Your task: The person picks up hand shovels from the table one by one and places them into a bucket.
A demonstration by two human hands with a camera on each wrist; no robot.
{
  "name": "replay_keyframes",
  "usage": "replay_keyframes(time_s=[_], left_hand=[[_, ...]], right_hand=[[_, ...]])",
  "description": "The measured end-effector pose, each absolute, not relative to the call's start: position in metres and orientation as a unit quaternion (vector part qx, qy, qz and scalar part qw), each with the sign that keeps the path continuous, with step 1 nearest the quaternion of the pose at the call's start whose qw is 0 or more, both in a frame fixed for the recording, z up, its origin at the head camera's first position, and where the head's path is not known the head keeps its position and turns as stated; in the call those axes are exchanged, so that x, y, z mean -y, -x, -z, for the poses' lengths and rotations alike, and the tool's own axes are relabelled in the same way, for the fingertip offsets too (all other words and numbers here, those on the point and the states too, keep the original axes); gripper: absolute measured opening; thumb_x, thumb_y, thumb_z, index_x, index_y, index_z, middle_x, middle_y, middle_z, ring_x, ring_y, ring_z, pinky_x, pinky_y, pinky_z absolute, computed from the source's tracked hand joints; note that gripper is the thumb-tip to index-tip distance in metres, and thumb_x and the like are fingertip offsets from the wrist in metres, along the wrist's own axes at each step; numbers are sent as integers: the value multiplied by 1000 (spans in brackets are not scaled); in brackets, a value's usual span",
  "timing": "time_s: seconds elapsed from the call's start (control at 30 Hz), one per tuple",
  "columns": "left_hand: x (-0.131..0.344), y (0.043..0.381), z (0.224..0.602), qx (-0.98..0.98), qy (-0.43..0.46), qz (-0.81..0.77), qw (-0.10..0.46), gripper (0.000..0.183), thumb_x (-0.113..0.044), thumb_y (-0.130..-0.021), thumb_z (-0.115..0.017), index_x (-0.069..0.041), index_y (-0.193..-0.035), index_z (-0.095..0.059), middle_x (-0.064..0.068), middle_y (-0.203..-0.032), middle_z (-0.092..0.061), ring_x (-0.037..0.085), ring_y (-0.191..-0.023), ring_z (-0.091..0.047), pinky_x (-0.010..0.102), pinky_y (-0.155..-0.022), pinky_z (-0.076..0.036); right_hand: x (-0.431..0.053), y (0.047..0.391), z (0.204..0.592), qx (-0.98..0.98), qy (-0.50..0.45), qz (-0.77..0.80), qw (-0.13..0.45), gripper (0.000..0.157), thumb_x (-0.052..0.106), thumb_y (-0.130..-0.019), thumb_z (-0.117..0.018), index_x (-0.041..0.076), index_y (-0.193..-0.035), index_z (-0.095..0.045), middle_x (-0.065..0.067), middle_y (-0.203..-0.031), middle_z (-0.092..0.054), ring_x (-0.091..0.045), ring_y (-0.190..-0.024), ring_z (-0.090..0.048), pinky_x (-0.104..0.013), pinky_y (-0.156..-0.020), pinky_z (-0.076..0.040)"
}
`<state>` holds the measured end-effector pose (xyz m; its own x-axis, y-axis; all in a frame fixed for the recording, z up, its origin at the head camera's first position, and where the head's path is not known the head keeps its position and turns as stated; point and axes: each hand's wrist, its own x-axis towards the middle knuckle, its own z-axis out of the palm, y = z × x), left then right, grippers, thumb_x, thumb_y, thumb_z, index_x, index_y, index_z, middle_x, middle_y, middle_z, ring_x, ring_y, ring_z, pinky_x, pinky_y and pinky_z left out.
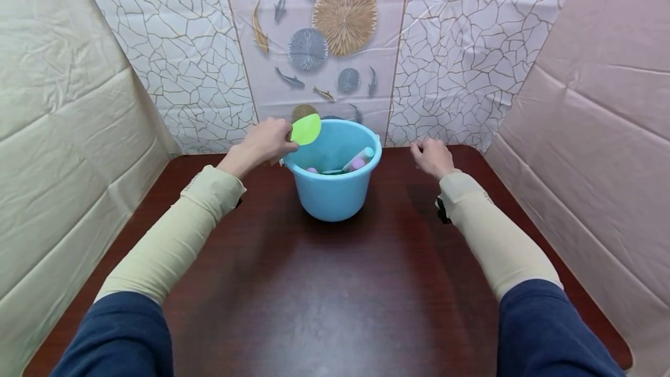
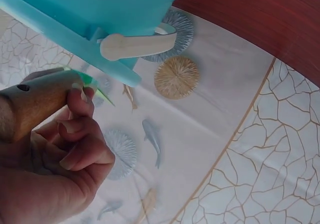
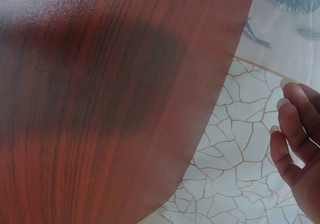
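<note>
My left hand (image 1: 267, 139) grips a green hand trowel (image 1: 307, 129) beside the bucket's left rim. The trowel's thick wooden handle (image 2: 45, 100), with a small hole in it, shows in the left wrist view, and its rounded bright green blade reaches over the rim in the head view. A light blue bucket (image 1: 332, 194) stands upright near the table's far edge. Inside it lean a pale tube-like thing with a teal end (image 1: 369, 153) and a thing with a pink end (image 1: 358, 163); their lower parts are hidden. Right of the bucket, my right hand (image 1: 433, 157) hovers with loosely bent fingers, holding nothing.
The dark red-brown table (image 1: 324, 290) has rounded corners. Patterned cloth (image 1: 183, 34) hangs along its far edge, and plain beige cloth (image 1: 586, 103) flanks both sides. A white bucket handle (image 2: 137, 47) hangs by the rim in the left wrist view.
</note>
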<state>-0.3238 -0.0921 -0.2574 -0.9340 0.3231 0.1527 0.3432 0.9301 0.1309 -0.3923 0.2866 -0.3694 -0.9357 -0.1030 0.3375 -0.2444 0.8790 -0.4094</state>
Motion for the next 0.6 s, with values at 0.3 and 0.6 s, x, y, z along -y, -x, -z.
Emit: replay_keyframes(time_s=[0.3, 0.6], left_hand=[[83, 328, 257, 980, 186, 72, 8, 20, -23, -84, -56, -12, -67, -55, 2, -55, -55, 16, -45, -55, 27, -43, -38], [78, 332, 257, 978, 198, 56, -23, 21, -23, -84, -59, -12, -66, -58, -1, -53, -52, 12, -44, -52, 25, -43, -37]], right_hand=[[-287, 389, 368, 958, -91, -227, 152, 53, 29, -101, -38, 12, -51, -44, -7, -53, -61, -23, -50, -48, -33, -55, -34], [-287, 391, 370, 958, -91, -226, 153, 52, 28, -101, -39, 12, -52, -46, -7, -52, -59, -24, -50, -49, -34, -56, -35]])
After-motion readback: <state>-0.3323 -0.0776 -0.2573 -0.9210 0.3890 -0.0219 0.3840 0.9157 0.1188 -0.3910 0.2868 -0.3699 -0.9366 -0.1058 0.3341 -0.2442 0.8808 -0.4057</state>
